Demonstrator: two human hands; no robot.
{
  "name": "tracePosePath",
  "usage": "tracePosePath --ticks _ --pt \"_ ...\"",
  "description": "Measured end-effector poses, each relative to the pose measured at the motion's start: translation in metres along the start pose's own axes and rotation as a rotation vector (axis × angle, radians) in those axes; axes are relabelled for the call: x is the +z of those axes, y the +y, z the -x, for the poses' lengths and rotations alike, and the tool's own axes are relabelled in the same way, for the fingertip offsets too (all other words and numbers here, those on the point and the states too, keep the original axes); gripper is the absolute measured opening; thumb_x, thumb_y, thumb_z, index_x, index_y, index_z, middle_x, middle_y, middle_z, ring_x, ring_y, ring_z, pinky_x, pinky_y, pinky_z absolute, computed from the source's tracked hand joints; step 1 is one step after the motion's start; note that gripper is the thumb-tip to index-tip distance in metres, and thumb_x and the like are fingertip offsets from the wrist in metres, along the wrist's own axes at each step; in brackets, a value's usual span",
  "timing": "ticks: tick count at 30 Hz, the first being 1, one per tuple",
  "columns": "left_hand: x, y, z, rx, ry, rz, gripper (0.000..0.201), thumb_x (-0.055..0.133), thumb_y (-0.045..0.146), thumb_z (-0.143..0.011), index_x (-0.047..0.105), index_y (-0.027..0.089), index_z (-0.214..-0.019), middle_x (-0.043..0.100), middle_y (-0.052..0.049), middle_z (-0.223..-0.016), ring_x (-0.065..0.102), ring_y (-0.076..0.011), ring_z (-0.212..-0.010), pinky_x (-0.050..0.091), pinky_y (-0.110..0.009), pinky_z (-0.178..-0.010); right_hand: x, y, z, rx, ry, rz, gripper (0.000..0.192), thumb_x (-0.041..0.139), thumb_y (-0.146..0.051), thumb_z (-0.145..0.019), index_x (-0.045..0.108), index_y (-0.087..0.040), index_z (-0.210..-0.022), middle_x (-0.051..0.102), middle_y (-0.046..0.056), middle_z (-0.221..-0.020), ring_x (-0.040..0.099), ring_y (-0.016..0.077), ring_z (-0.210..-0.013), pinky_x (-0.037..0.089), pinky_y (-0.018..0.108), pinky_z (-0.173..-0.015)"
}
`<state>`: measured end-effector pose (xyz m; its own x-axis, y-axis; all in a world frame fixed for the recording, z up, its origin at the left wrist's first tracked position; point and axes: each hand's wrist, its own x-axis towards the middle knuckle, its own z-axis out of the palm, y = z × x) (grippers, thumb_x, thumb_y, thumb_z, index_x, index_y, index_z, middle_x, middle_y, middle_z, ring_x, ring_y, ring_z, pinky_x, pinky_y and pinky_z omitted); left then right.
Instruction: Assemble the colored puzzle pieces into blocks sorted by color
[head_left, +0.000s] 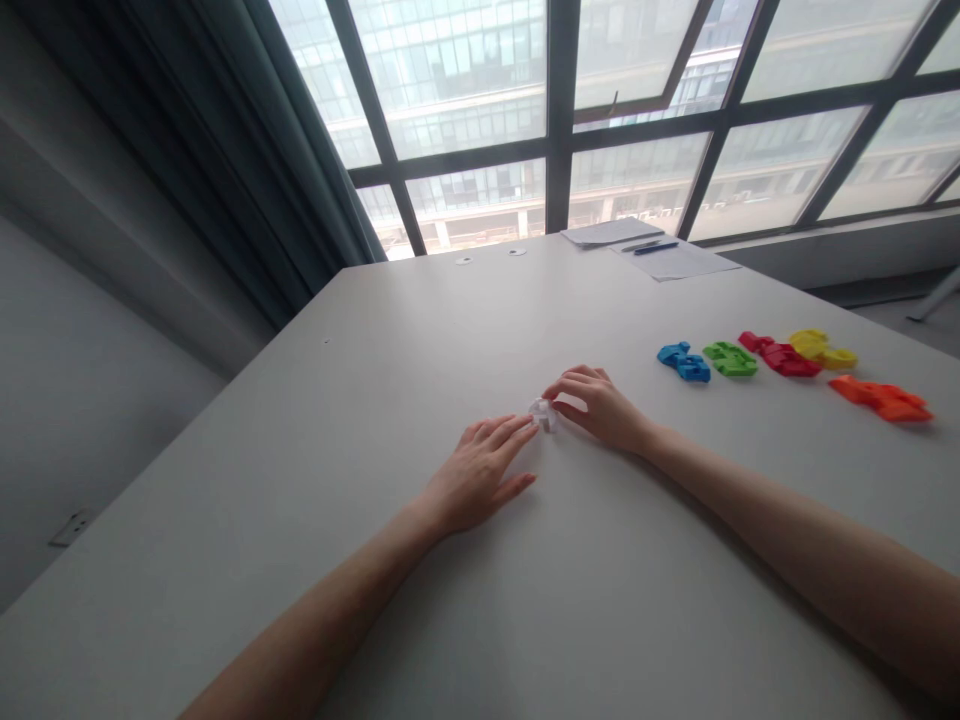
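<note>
A small white plastic piece (pixel 544 413) with an angular, blocky shape lies on the white table between my two hands. My left hand (pixel 480 465) rests palm down with its fingers stretched out and its thumb apart, the fingertips at the piece's left side. From the right, my right hand (pixel 596 408) has its index finger and thumb curled onto the piece's edge. How firmly it is held is hard to see.
To the right lie coloured plastic pieces: blue (pixel 684 362), green (pixel 730 358), red (pixel 784 357), yellow (pixel 823 349) and orange (pixel 881 398). Paper sheets (pixel 682 262) and pens (pixel 655 248) sit at the table's (pixel 420 330) far edge, before the window. A dark curtain (pixel 247 130) hangs at left.
</note>
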<state>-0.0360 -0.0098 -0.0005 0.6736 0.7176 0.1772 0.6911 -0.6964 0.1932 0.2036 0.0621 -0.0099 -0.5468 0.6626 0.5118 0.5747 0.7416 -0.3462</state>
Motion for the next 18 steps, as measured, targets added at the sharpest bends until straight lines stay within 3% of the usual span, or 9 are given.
tracePosePath --ticks 18 --pt "-0.0048 0.0042 -0.0005 0.034 -0.031 -0.045 0.055 0.046 0.038 -0.097 0.033 0.021 -0.147 0.039 -0.008 -0.151 0.036 -0.0247 -0.137 0.025 -0.045 -0.115 -0.0008 0.0029 -0.0014 -0.052 -0.069 -0.110 0.021 0.047 -0.028 -0.096 0.067 -0.023 -0.098 0.071 0.006 -0.099 0.059 0.0205 -0.099 0.040 0.038 -0.090"
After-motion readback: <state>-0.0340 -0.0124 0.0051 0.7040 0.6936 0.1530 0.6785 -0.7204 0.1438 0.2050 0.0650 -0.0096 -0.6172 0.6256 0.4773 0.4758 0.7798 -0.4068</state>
